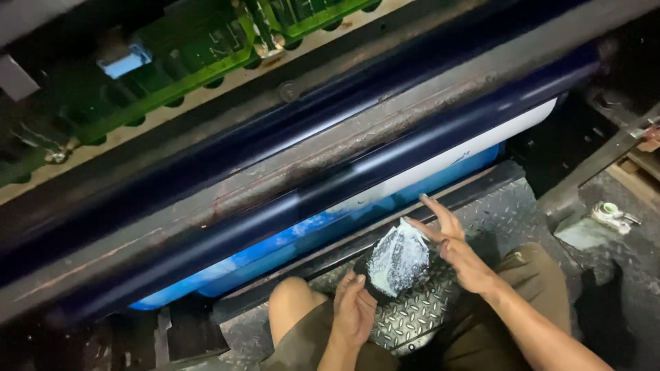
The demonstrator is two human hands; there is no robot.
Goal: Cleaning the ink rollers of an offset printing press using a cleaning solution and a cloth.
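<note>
Crouching on a diamond-plate step (419,312), the person faces a large printing press, seen from the head camera looking down. Both hands meet around a dark wad of cloth smeared with whitish-blue ink (397,261), which sits just above the step between the bare knees. The left hand (353,309) grips the wad from below, fingers curled around its lower edge. The right hand (454,244) touches the wad's upper right side with its thumb and palm, while its fingers are stretched out straight and spread rather than clenched, pointing toward the press.

Just beyond the hands runs a blue-and-white cylinder (385,196), its surface streaked with blue ink. Above it lie two glossy dark blue rollers (289,130), set apart by a grimy metal bar (344,137) that crosses the view on a slant. Green machine parts (172,75) sit in the upper left. A small white-and-green container (608,211) rests on a ledge at the right, well apart from the hands.
</note>
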